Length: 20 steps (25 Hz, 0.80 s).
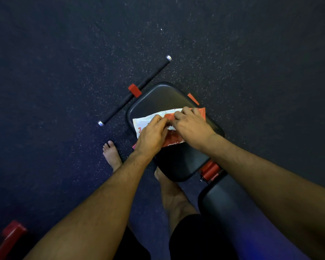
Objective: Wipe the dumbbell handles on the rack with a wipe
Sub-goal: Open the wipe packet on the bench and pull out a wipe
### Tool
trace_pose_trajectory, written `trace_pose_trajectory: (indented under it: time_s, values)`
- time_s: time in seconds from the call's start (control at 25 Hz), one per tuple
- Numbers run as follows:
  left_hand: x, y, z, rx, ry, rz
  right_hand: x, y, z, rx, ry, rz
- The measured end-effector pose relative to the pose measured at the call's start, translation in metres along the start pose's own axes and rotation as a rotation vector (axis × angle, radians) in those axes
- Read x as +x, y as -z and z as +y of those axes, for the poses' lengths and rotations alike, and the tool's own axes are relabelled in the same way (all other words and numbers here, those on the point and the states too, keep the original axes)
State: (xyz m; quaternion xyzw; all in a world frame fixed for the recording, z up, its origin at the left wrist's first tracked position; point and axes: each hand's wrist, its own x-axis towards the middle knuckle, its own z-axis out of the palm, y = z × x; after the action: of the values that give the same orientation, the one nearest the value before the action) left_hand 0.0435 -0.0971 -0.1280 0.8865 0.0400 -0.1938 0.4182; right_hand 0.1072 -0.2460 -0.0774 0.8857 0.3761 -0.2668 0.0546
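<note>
Red-and-white wipe pack (159, 119) on black bench pad (158, 96) — left hand (151, 135), right hand (190, 124), fingers curled, each grip pinching it.

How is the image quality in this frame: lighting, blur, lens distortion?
Head view: dim overall, the speckled floor falling to near black at the corners; wide-angle stretch makes the forearms balloon toward the bottom edge; the red object at lower left is smeared by blur; left hand, right hand and wipe packet on the bench pad are reasonably sharp.
</note>
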Motion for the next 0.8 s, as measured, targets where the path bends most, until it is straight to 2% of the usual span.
trace_pose_trajectory:
  time_s: [0.24, 0.52, 0.64, 0.8]
  values:
    - [-0.004, 0.0, 0.003, -0.062, -0.052, -0.008, 0.003, 0.001, 0.013, 0.104, 0.028, -0.016]
    - [-0.009, -0.005, 0.009, -0.135, -0.009, 0.009, -0.007, -0.001, 0.008, 0.165, -0.009, 0.083]
    - [-0.01, -0.005, 0.005, -0.136, -0.034, 0.04, -0.015, -0.004, 0.013, 0.226, 0.045, 0.142]
    - [-0.011, -0.009, 0.004, -0.111, -0.072, 0.049, -0.025, -0.007, 0.019, 0.13, 0.178, 0.211]
